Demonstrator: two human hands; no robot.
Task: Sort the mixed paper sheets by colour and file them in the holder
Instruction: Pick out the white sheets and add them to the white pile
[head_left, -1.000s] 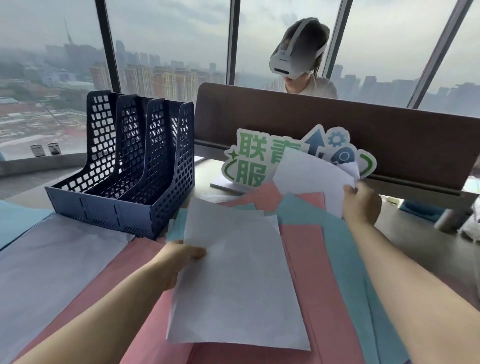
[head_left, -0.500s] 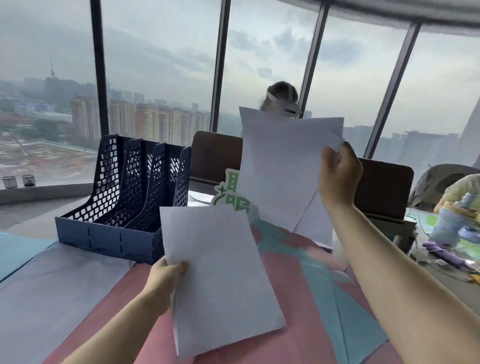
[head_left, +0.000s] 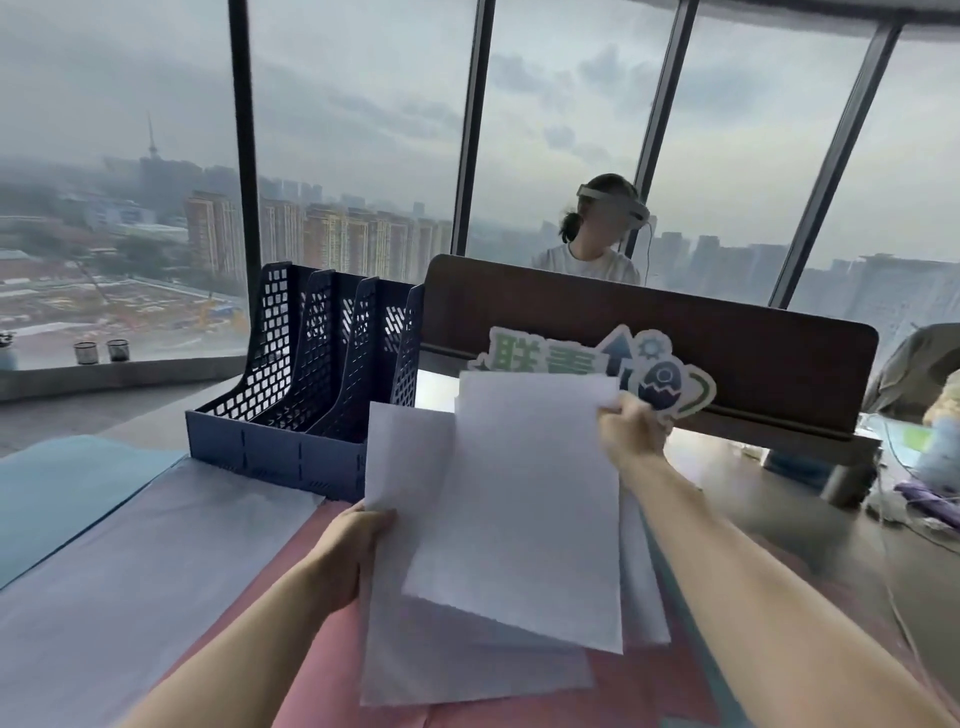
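Entry, head view. The left hand (head_left: 353, 551) is gripping the left edge of a white paper sheet (head_left: 410, 597), fingers curled round the margin. The right hand (head_left: 631, 431) is pinching the top right corner of a second batch of white paper sheets (head_left: 530, 499), at least two by the edges showing, which is overlapping the first sheet from about 2 o'clock. Both batches are hanging just above the desk, tilted towards the camera.

The dark blue perforated plastic file holder (head_left: 311, 395) is standing at 10 o'clock from the hands, just beside the left-hand sheet's top corner. As far as its three slots are showing, nothing is filed in them; the lattice walls are hiding the slot floors, so I cannot tell for certain.

Lying flat on the desk: a large pale lavender sheet (head_left: 130, 587) at 9 o'clock, a teal sheet (head_left: 67, 493) beyond it at the left edge, and pink sheets (head_left: 322, 670) under the hands at 6 o'clock.

Judgement: white sheets are being gathered into one stack; this colour group is partly collected, not squared up, not filed. Pink and teal are looking untouched as groups. Task is reading as early, roughly first third. Remaining: aligning whites, filing them, then repeating for the other colours.
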